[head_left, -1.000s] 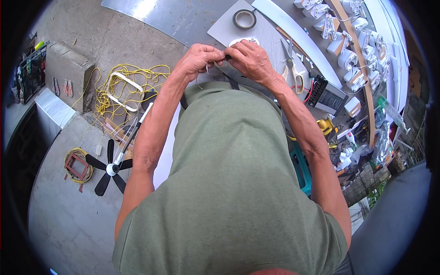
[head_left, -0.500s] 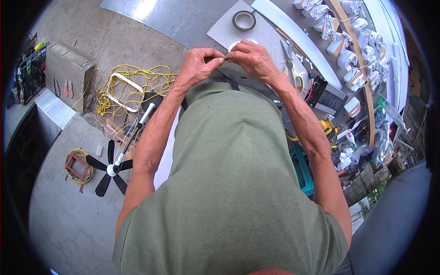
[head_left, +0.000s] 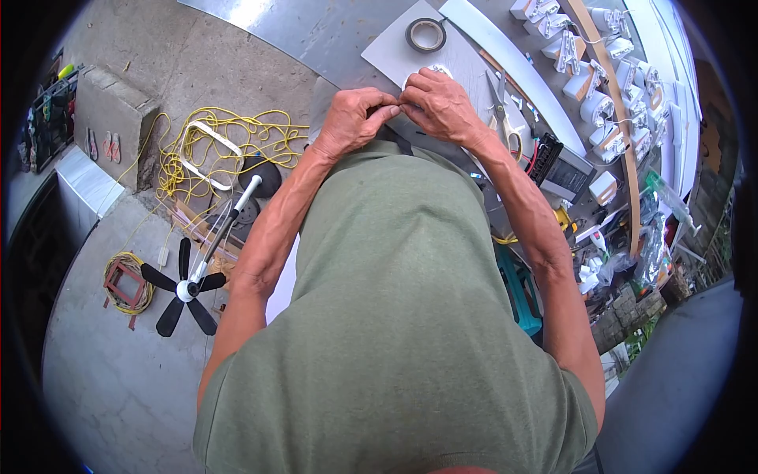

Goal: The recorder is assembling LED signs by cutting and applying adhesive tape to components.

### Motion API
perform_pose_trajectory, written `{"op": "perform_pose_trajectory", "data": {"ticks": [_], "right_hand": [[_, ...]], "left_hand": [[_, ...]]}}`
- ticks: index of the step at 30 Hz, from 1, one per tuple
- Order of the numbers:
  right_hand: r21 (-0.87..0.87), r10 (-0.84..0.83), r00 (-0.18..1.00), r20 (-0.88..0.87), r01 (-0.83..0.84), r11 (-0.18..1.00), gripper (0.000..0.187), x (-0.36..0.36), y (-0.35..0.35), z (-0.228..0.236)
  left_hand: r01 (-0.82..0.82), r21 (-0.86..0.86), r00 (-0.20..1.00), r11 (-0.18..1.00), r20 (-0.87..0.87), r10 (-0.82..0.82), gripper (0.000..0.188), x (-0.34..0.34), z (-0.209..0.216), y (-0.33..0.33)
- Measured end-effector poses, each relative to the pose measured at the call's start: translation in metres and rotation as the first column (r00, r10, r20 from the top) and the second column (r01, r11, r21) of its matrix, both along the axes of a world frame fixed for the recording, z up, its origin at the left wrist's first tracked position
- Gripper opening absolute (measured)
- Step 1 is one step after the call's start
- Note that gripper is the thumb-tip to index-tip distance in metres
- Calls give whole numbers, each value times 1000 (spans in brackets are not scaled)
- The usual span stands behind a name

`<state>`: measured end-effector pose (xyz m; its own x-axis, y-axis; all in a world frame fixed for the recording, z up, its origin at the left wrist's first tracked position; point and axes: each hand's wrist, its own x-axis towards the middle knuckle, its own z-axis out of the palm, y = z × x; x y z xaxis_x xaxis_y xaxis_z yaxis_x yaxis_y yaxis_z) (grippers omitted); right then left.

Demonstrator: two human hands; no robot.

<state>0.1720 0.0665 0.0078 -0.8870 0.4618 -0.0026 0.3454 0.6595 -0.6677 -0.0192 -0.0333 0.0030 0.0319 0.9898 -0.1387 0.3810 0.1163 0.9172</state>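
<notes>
Over the near edge of the grey metal desk (head_left: 332,35), left hand (head_left: 351,122) and right hand (head_left: 442,107) meeting fingertip to fingertip, both pinched narrow on something tiny between them — too small to make out, possibly a thin wire end. Held up close to the chest, above the desk, likely for a steadier two-handed grip and a better look. Just beneath the right hand, peeking out, a small round white plastic piece (head_left: 437,72) resting on a pale grey flat sheet (head_left: 403,55). Beyond it on the same sheet, a black roll of tape (head_left: 425,34), near but not touching. Right of the right hand, grey-handled scissors (head_left: 502,99) lying flat, within easy reach. Further right along the desk, a row of small white fittings (head_left: 600,107) crowding the far side, plus a black boxy device (head_left: 557,166), so little free room that way. Bare desk surface open to the upper left. Down on the concrete floor at left, a tangle of yellow cable (head_left: 213,146) and a black-bladed fan on a white stem (head_left: 189,288), well apart from both hands.
</notes>
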Motion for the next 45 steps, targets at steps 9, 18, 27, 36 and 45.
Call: {"op": "perform_pose_trajectory", "data": {"ticks": [9, 18, 27, 36, 45], "right_hand": [[10, -127, 989, -74, 128, 992, 22, 5, -10, -2], [120, -167, 940, -298, 210, 970, 23, -1, -19, -15], [93, -197, 926, -323, 238, 967, 22, -1, -18, -23], [117, -153, 951, -269, 190, 975, 23, 3, -16, -21], [151, -104, 970, -221, 140, 979, 13, -2, -12, -14]], "left_hand": [[-118, -377, 991, 919, 16, 134, 17, 4, 3, 5], [-135, -528, 920, 839, 247, 303, 19, -3, -1, 9], [-125, -574, 952, 809, 161, 261, 22, -8, 8, 13], [-147, -543, 954, 827, 143, 264, 18, -9, 13, 11], [-202, -372, 975, 906, 8, 220, 15, -1, 14, 3]]}}
